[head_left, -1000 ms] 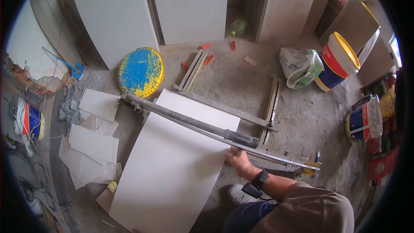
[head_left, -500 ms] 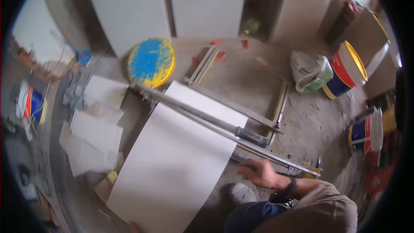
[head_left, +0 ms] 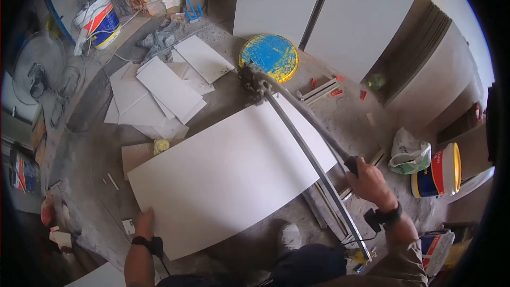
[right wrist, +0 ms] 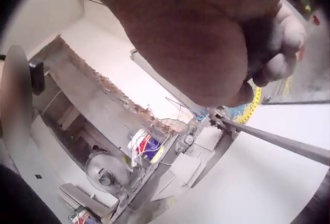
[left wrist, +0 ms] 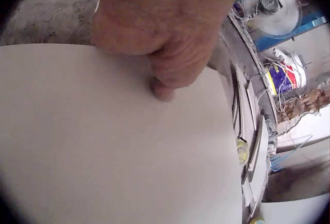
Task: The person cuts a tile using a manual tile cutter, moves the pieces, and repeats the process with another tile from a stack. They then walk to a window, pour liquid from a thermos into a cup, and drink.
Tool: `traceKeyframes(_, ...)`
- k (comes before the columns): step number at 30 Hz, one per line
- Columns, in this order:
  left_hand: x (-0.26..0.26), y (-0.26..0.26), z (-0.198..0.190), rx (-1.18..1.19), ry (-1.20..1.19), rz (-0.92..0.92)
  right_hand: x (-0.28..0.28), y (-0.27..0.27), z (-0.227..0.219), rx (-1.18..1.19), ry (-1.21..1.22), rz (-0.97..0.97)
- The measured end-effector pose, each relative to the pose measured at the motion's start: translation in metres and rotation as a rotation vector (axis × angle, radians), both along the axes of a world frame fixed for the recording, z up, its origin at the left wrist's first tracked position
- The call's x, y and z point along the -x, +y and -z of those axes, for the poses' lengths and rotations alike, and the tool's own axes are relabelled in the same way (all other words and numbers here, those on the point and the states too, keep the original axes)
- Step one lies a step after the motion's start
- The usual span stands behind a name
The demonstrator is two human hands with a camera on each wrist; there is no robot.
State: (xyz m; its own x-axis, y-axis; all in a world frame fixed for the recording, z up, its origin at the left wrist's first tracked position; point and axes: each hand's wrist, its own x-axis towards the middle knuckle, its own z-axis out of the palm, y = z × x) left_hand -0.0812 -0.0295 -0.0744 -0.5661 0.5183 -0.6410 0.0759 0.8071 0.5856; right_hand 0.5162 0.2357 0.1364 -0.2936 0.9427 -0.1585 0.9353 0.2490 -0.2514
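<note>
A large white tile (head_left: 223, 180) lies on a manual tile cutter (head_left: 324, 174), whose metal rail crosses over its right part. At the tile's near left edge my left hand (head_left: 144, 224) grips it. The left wrist view shows the thumb (left wrist: 164, 93) on the top face, the other fingers hidden by the edge and hand. My right hand (head_left: 370, 182) is wrapped round the dark grip (head_left: 351, 165) of the cutter's long lever (head_left: 311, 117). In the right wrist view its fingers (right wrist: 289, 33) curl about that grip.
Beyond the tile lie several white offcuts (head_left: 170, 87) and a round blue-and-yellow lid (head_left: 269, 56). Large panels (head_left: 366, 16) lean at the back. To the right stand a plastic bag (head_left: 409, 151) and a paint bucket (head_left: 436, 172). A fan (head_left: 42, 66) stands far left.
My right hand has left the tile's edge and taken hold of the lever's grip, which has risen. The head view has swung left, bringing my left hand at the tile into sight.
</note>
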Motion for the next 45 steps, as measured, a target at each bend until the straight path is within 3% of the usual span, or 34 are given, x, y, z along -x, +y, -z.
traceKeyframes(3, 0.013, -0.014, 0.021, 0.033, 0.13, 0.175, -0.025, -0.027, -0.045, 0.069, -0.027, 0.014)
traceKeyframes(5, 0.024, -0.021, 0.027, 0.127, 0.499, 0.712, -0.041, -0.061, -0.066, 0.124, -0.068, 0.07)
traceKeyframes(6, 0.026, -0.021, 0.028, 0.168, 0.616, 0.894, -0.053, -0.078, -0.07, 0.145, -0.056, 0.108)
traceKeyframes(7, 0.026, -0.019, 0.026, 0.217, 0.622, 0.939, -0.067, -0.093, -0.072, 0.167, -0.04, 0.142)
traceKeyframes(10, 0.009, 0.0, 0.023, 0.048, 0.08, -0.065, -0.098, -0.128, -0.077, 0.257, -0.044, 0.252)
traceKeyframes(11, 0.013, -0.004, 0.032, 0.005, 0.029, -0.15, -0.106, -0.135, -0.077, 0.293, -0.054, 0.286)
traceKeyframes(13, 0.032, -0.019, 0.06, -0.038, 0.115, 0.073, -0.118, -0.146, -0.07, 0.307, -0.123, 0.291)
traceKeyframes(14, 0.054, -0.044, 0.092, -0.13, 0.466, 0.455, -0.121, -0.148, -0.067, 0.317, -0.16, 0.287)
traceKeyframes(15, 0.073, -0.06, 0.122, -0.265, 0.848, 0.712, -0.122, -0.149, -0.066, 0.29, -0.142, 0.312)
traceKeyframes(17, 0.047, -0.042, 0.071, -0.095, 0.516, 0.512, -0.122, -0.157, -0.064, 0.266, -0.119, 0.357)
traceKeyframes(18, 0.033, -0.018, 0.044, 0.042, -0.089, 0.013, -0.122, -0.161, -0.064, 0.238, -0.123, 0.377)
traceKeyframes(20, 0.036, -0.013, 0.039, 0.2, -0.032, 0.101, -0.122, -0.169, -0.064, 0.181, -0.132, 0.416)
traceKeyframes(23, 0.017, -0.012, 0.022, -0.033, -0.056, 0.054, -0.16, -0.192, -0.052, 0.24, -0.167, 0.426)
traceKeyframes(26, 0.042, -0.025, 0.075, -0.012, -0.079, -0.185, -0.194, -0.229, -0.036, 0.227, -0.245, 0.499)
traceKeyframes(29, 0.053, -0.03, 0.081, 0.048, -0.095, -0.159, -0.221, -0.257, -0.027, 0.246, -0.305, 0.5)
traceKeyframes(32, 0.013, -0.004, 0.024, 0.066, -0.146, -0.22, -0.235, -0.275, -0.026, 0.255, -0.326, 0.497)
traceKeyframes(34, 0.05, -0.031, 0.082, 0.045, -0.3, -0.243, -0.236, -0.28, -0.016, 0.278, -0.323, 0.557)
traceKeyframes(35, 0.015, -0.004, 0.025, 0.105, -0.151, 0.023, -0.263, -0.296, 0.0, 0.294, -0.222, 0.668)
traceKeyframes(37, 0.019, -0.013, 0.032, 0.237, 0.083, 0.077, -0.266, -0.297, 0.014, 0.238, -0.009, 0.622)
traceKeyframes(38, 0.021, -0.017, 0.037, 0.311, 0.193, 0.096, -0.261, -0.29, 0.007, 0.338, -0.068, 0.643)
traceKeyframes(39, 0.006, -0.009, 0.011, 0.218, 0.229, 0.13, -0.292, -0.307, 0.026, 0.2, -0.098, 0.559)
traceKeyframes(40, 0.05, -0.033, 0.089, 0.162, 0.202, -0.003, -0.309, -0.321, 0.045, -0.055, -0.15, 0.524)
traceKeyframes(43, 0.025, -0.014, 0.053, 0.082, 0.003, -0.216, -0.339, -0.323, 0.047, 0.24, -0.145, 0.535)
traceKeyframes(44, 0.019, -0.013, 0.046, 0.085, 0.03, -0.152, -0.342, -0.324, 0.047, 0.343, -0.152, 0.611)
traceKeyframes(45, 0.017, -0.015, 0.04, 0.089, 0.063, -0.094, -0.217, -0.256, -0.027, 0.663, -0.278, 0.643)
